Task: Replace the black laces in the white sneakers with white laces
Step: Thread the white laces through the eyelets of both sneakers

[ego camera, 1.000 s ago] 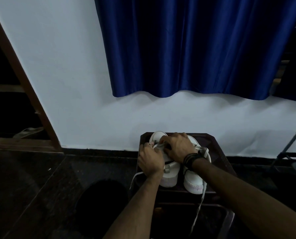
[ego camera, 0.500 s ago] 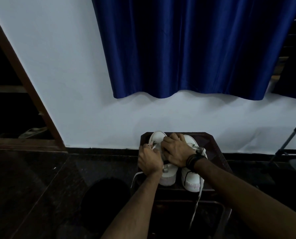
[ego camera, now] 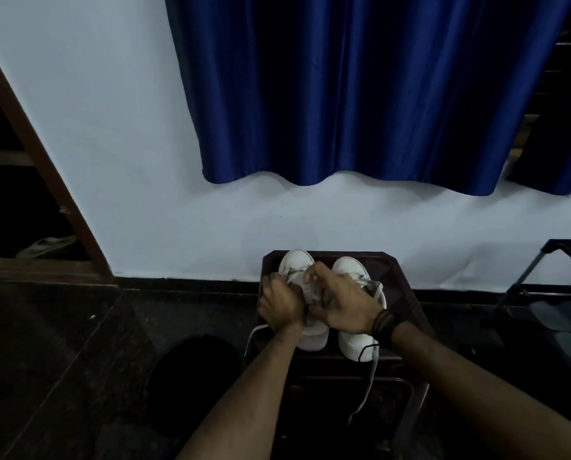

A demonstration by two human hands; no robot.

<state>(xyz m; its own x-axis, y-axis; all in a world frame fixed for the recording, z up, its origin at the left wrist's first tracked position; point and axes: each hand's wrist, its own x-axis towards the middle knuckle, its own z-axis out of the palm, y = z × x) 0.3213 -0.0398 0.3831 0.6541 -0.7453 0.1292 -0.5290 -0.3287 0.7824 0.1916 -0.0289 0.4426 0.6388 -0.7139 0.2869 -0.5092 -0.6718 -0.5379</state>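
Two white sneakers stand side by side on a dark stool (ego camera: 407, 293), toes toward the wall. My left hand (ego camera: 282, 305) grips the left sneaker (ego camera: 295, 263) at its lace area, fingers curled round a white lace (ego camera: 252, 336) whose end trails off the stool's left edge. My right hand (ego camera: 344, 305) reaches over from the right and pinches the white lace at the left sneaker's tongue. The right sneaker (ego camera: 354, 346) carries a white lace end (ego camera: 370, 383) hanging down over the stool's front. The eyelets under my hands are hidden.
The stool stands against a pale wall under a blue curtain (ego camera: 360, 94). A dark metal rack (ego camera: 550, 293) is at the right, a wooden door frame (ego camera: 45, 167) at the left. The floor is dark stone.
The view has shifted so both sneakers show more of their toes. My hands have drawn closer together over the left sneaker's laces, and my right hand has slid back off the toe.
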